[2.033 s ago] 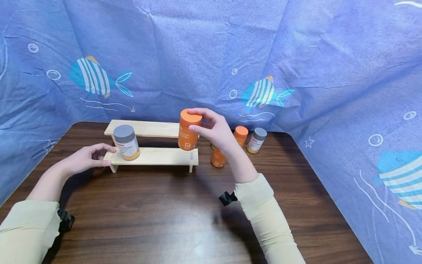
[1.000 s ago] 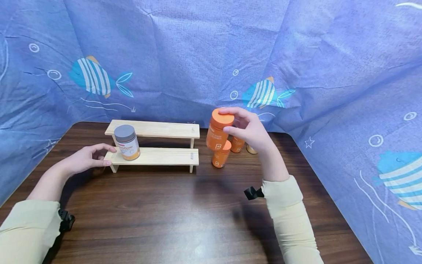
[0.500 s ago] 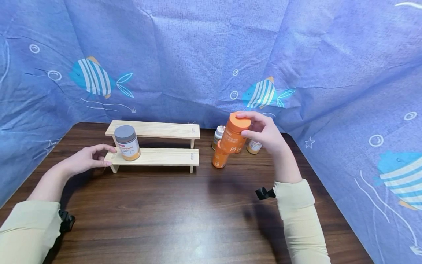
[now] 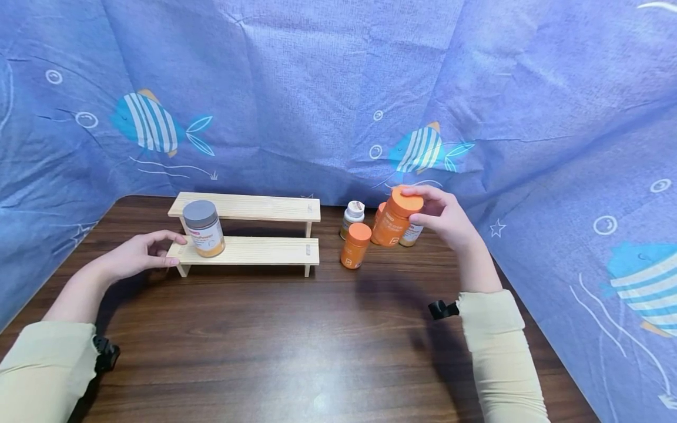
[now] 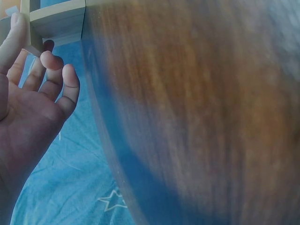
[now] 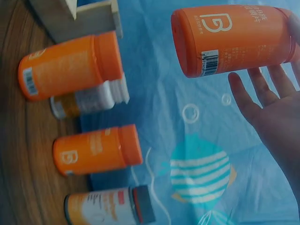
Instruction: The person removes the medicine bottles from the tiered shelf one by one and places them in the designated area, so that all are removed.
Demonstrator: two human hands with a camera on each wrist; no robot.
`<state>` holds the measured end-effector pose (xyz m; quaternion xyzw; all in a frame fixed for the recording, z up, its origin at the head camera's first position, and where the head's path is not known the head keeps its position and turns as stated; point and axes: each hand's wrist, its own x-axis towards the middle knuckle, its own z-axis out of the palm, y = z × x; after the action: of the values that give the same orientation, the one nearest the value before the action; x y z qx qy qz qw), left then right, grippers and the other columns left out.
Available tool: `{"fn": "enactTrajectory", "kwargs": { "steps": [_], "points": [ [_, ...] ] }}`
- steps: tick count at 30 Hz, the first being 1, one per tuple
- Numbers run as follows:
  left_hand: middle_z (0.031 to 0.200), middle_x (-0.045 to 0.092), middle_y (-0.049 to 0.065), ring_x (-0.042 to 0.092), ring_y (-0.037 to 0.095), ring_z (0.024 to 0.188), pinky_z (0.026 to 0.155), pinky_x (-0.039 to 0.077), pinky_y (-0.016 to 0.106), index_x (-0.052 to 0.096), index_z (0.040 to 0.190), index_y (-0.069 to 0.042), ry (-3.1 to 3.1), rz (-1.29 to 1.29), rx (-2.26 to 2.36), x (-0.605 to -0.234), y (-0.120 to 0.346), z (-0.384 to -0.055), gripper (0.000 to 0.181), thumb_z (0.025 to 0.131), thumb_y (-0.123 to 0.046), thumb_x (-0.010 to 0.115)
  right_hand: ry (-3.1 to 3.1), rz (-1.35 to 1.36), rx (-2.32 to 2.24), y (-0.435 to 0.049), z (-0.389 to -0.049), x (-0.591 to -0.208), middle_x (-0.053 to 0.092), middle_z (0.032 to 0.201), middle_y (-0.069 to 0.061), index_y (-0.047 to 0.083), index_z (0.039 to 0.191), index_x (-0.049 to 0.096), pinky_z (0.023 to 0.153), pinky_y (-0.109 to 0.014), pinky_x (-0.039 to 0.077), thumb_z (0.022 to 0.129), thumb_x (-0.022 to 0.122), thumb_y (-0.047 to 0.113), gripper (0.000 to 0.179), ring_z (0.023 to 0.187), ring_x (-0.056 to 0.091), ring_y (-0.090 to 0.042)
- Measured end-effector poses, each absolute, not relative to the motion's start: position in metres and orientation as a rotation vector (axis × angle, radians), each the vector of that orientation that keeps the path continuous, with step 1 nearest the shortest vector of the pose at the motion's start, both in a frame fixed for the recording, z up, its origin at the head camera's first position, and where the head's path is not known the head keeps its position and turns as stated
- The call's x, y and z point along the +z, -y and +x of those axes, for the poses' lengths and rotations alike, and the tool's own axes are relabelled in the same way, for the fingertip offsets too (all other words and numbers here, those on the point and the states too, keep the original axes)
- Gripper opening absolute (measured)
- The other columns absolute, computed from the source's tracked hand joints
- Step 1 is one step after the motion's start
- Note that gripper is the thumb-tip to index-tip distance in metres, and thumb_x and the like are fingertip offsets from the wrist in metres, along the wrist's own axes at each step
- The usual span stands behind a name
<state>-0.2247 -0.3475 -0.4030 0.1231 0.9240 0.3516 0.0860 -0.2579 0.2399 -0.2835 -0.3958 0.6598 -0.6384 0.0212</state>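
My right hand grips an orange jar by its lid, tilted a little and held up over the table's back right. In the right wrist view, the jar's base points away from the hand and a barcode shows. At the left end of a two-tier wooden shelf, my left hand pinches the lower board, thumb against one face in the left wrist view. A jar with a grey lid stands upright on that lower board, near the left hand.
Right of the shelf stand an orange jar and a white-capped bottle. Behind the held jar are another orange jar and a grey-lidded jar. A blue fish-print curtain closes off the back and sides.
My right hand has carried the orange jar rightward from over the shelf, then slightly down, past the front orange jar. The left hand and the grey-lidded jar on the shelf have stayed put.
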Motion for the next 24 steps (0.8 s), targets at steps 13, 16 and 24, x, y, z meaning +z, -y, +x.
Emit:
{"fn": "enactTrajectory", "kwargs": {
  "steps": [13,16,24],
  "points": [
    [0.098,0.053,0.011,0.045,0.016,0.075,0.063,0.038,0.03,0.052,0.124,-0.01,-2.753,0.371,1.038,-0.403,0.349,-0.224,0.047,0.087,-0.034,0.068,-2.082,-1.16,-1.895,-0.265,-0.274,-0.31,0.058,0.129,-0.004,0.007,0.123,0.061,0.089,-0.025,0.048,0.083,0.063,-0.011,0.044,0.113,0.058,-0.017],
    [0.095,0.053,0.01,0.044,0.016,0.073,0.062,0.038,0.029,0.052,0.124,-0.01,-2.754,0.366,1.045,-0.403,0.348,-0.224,0.047,0.086,-0.033,0.069,-2.114,-1.116,-1.864,-0.269,-0.276,-0.317,0.058,0.129,-0.002,0.008,0.123,0.06,0.086,-0.025,0.048,0.083,0.062,-0.012,0.045,0.111,0.059,-0.014],
    [0.096,0.053,0.01,0.044,0.016,0.073,0.062,0.038,0.029,0.052,0.123,-0.01,-2.76,0.364,1.04,-0.402,0.347,-0.224,0.047,0.086,-0.034,0.069,-2.206,-0.974,-1.809,-0.274,-0.28,-0.337,0.06,0.124,0.003,0.009,0.123,0.06,0.078,-0.026,0.052,0.083,0.063,-0.01,0.044,0.103,0.061,-0.012]
  ]
}}
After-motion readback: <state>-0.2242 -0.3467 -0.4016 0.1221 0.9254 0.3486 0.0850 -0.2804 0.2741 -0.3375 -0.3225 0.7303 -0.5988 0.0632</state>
